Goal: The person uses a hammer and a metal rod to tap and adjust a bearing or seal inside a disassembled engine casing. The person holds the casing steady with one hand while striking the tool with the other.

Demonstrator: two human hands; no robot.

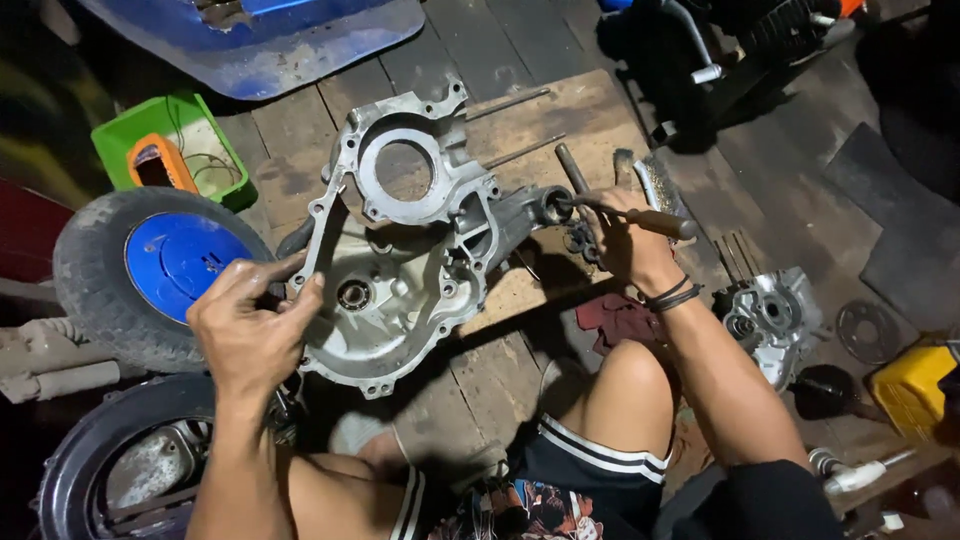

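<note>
hands: left (250, 335) grips cast-aluminium casing (400, 240) | right (625, 235) holds wooden-handled screwdriver (640, 215)
</note>
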